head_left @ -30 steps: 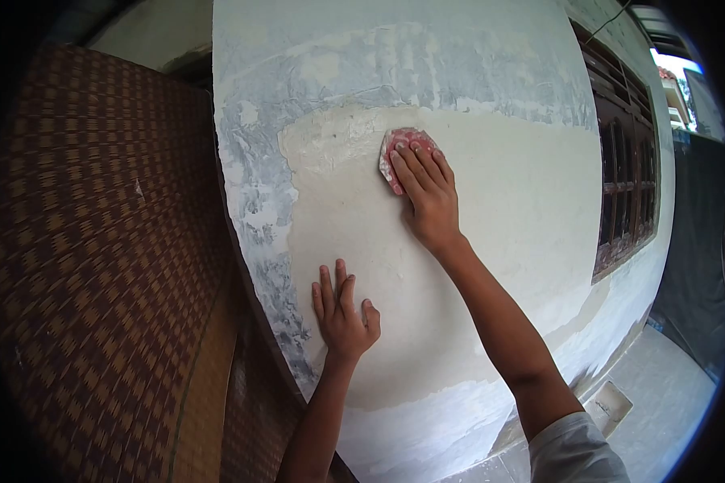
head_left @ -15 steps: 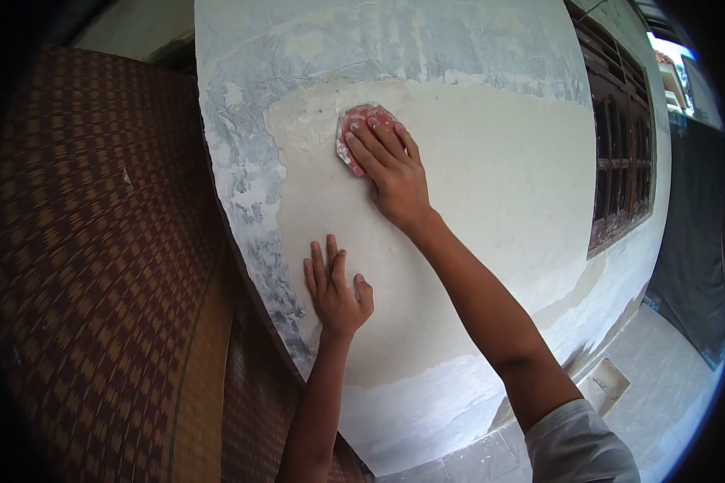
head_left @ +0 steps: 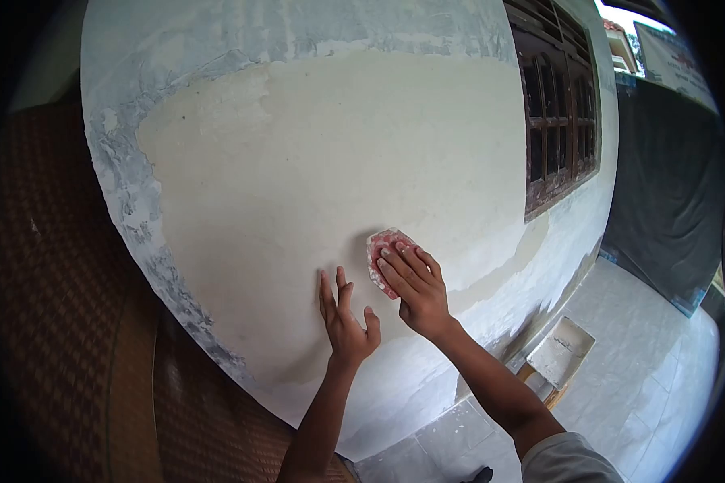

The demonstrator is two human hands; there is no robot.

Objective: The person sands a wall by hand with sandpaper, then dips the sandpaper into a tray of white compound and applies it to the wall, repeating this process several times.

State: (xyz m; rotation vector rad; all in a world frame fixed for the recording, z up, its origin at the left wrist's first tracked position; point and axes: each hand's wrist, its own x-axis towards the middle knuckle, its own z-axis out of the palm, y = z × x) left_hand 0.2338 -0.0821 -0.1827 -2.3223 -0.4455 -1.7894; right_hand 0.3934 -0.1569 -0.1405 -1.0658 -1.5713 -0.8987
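Observation:
My right hand presses a red pad, blotched with white putty, against the wall. Its fingers lie over the pad's right side, and the left edge of the pad sticks out past them. Just to the left, my left hand is raised at the wall with its fingers stretched upward and thumb apart, holding nothing. A smooth cream coat covers the wall around both hands, bordered by rough grey-white patches along the top and left.
A brown window with panes is set in the wall at right. Woven brown matting lines the left side. On the tiled floor stands a whitish tray, below a dark sheet at far right.
My right hand has brought the pad down the wall, close beside my left hand. The view has swung right and down, showing more of the floor and the tray.

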